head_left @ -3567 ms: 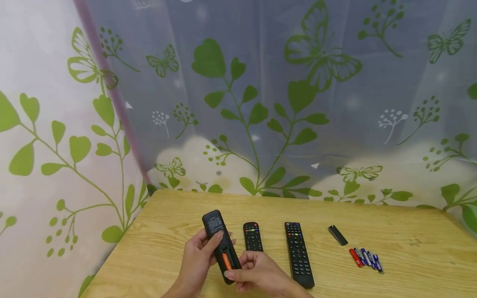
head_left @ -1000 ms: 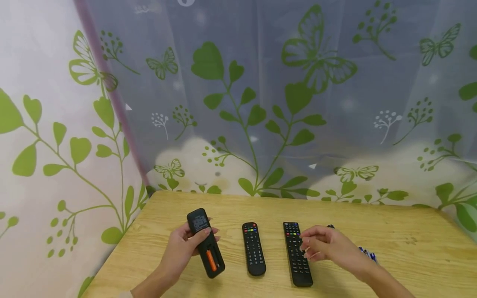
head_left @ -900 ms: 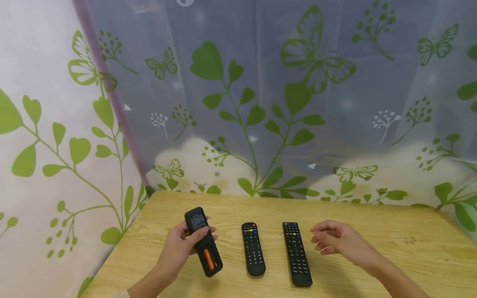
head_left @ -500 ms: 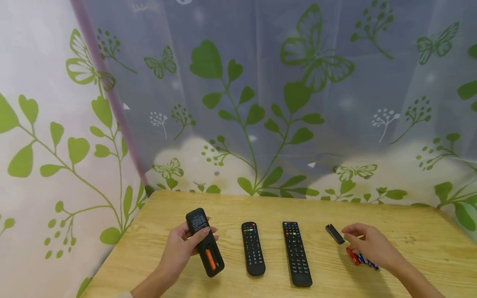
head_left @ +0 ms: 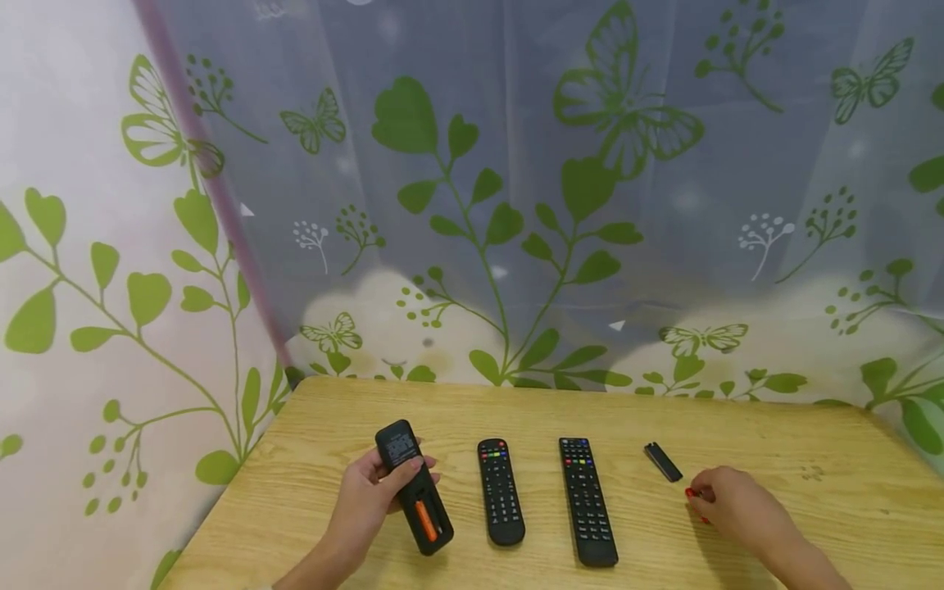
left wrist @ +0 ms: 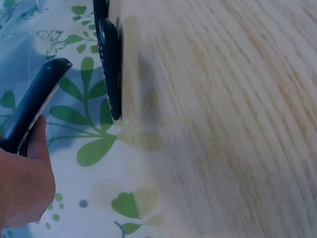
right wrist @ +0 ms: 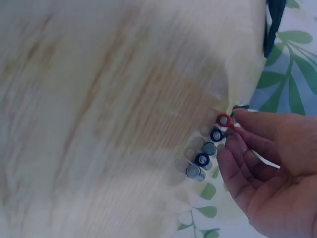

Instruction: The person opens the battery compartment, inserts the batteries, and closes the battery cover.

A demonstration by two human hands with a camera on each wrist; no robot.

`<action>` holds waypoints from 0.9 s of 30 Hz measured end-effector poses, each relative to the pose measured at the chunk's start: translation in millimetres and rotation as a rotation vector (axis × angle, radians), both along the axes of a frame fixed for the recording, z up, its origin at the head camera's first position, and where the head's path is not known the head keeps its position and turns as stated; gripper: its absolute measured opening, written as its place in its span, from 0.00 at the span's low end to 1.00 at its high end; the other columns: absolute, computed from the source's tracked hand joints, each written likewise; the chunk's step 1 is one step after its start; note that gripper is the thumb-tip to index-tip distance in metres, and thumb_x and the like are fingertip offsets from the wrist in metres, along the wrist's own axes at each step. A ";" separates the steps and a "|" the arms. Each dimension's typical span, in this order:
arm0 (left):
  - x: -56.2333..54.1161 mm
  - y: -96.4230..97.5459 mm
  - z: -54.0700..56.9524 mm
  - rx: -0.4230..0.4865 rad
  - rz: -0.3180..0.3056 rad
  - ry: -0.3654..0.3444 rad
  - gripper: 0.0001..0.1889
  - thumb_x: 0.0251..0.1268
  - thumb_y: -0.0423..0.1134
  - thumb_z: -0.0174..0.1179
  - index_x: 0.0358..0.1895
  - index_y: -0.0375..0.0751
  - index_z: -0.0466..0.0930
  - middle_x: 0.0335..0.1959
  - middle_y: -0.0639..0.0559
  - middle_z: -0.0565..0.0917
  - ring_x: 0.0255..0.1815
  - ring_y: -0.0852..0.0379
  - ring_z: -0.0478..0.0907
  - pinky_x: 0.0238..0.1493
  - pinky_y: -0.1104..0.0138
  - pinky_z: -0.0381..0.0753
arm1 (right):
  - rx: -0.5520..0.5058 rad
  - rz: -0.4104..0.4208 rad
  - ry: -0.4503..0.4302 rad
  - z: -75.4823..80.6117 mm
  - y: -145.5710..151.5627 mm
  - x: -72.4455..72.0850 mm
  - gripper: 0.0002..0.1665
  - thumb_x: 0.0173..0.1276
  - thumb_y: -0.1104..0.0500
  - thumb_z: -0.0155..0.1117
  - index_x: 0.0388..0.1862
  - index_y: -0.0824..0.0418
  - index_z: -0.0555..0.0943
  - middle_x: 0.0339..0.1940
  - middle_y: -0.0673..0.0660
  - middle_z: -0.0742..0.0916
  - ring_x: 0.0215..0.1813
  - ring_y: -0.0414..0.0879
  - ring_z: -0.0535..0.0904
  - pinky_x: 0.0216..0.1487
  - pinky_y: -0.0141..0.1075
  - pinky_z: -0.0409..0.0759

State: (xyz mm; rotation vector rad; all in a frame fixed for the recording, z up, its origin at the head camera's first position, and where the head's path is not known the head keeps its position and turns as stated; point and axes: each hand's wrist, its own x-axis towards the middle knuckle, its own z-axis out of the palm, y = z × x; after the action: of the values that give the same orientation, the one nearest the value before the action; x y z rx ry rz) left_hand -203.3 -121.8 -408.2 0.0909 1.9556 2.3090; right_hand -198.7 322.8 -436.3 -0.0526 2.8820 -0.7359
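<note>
Head view: right hand has lowered onto red cylindrical battery, apparently pinching it beside blue-and-silver cylindrical batteries; loading looks half done, one orange cylindrical battery seated in raised black plastic remote control. Left hand grips remote, tilted, back facing up, over wooden table; right fingers curled.

Black remotes and bright batteries on wood-grained table, leaf-print curtain behind.
Held remote, black, pale print on back; battery inside, orange; middle remote and right remote, black, pale-marked keys, a few red, yellow, blue; cover, black; red battery; loose batteries, blue and silver; table, yellowish tan; curtain, grey-blue and white, green leaves and butterflies.
</note>
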 end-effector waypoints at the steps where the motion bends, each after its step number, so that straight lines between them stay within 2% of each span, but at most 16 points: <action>1: -0.2 0.6 -0.8 -0.006 -0.001 0.004 0.25 0.66 0.35 0.61 0.60 0.24 0.66 0.47 0.34 0.82 0.44 0.45 0.83 0.46 0.57 0.83 | 0.019 0.003 -0.002 -0.5 -1.2 -0.1 0.03 0.64 0.65 0.64 0.34 0.64 0.83 0.26 0.49 0.82 0.27 0.42 0.76 0.26 0.36 0.76; 7: -1.4 3.1 -2.5 -0.014 -0.014 0.006 0.25 0.67 0.36 0.60 0.61 0.23 0.65 0.47 0.34 0.82 0.45 0.44 0.83 0.46 0.56 0.82 | 0.137 0.000 0.012 -2.8 -7.8 1.5 0.05 0.64 0.64 0.65 0.27 0.59 0.81 0.19 0.49 0.76 0.22 0.43 0.67 0.24 0.35 0.65; 11: -1.5 6.1 -1.0 -0.014 -0.017 0.008 0.26 0.67 0.35 0.60 0.61 0.23 0.65 0.47 0.35 0.82 0.45 0.44 0.83 0.46 0.56 0.83 | 0.162 -0.025 0.005 -2.8 -11.2 2.3 0.08 0.63 0.61 0.66 0.26 0.58 0.78 0.19 0.49 0.75 0.23 0.43 0.67 0.23 0.35 0.65; 14: -0.8 7.5 -0.8 -0.016 -0.022 0.005 0.25 0.67 0.35 0.60 0.61 0.23 0.65 0.46 0.36 0.83 0.44 0.45 0.83 0.46 0.56 0.83 | 0.164 -0.006 0.022 -4.9 -11.7 3.4 0.06 0.64 0.62 0.66 0.29 0.61 0.78 0.20 0.49 0.76 0.23 0.42 0.68 0.23 0.35 0.66; 20: -0.1 7.8 0.1 -0.003 -0.032 -0.001 0.27 0.67 0.36 0.60 0.63 0.24 0.64 0.48 0.34 0.82 0.45 0.45 0.83 0.47 0.56 0.82 | 0.112 0.028 0.103 -5.8 -11.4 7.9 0.06 0.64 0.66 0.63 0.28 0.59 0.76 0.16 0.51 0.68 0.21 0.43 0.62 0.24 0.34 0.60; 23: 0.0 7.7 -0.6 0.006 -0.039 -0.002 0.27 0.67 0.36 0.60 0.64 0.25 0.64 0.48 0.34 0.82 0.45 0.44 0.83 0.48 0.56 0.82 | 0.064 0.032 0.111 -2.4 -11.2 9.6 0.03 0.63 0.67 0.64 0.33 0.61 0.79 0.19 0.49 0.74 0.24 0.42 0.68 0.25 0.35 0.67; 27: -0.1 6.9 -2.9 0.013 -0.039 -0.010 0.27 0.67 0.36 0.60 0.64 0.25 0.63 0.48 0.35 0.82 0.46 0.44 0.82 0.48 0.56 0.82 | -0.041 -0.012 0.069 4.9 -14.6 14.1 0.08 0.64 0.67 0.64 0.42 0.65 0.80 0.24 0.49 0.81 0.28 0.42 0.76 0.26 0.35 0.76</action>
State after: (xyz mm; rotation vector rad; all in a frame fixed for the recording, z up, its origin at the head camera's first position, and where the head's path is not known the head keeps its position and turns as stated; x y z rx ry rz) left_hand -203.4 -114.9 -411.0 0.1181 1.9170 2.2934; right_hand -184.6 308.2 -431.3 -0.0670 2.9346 -0.8110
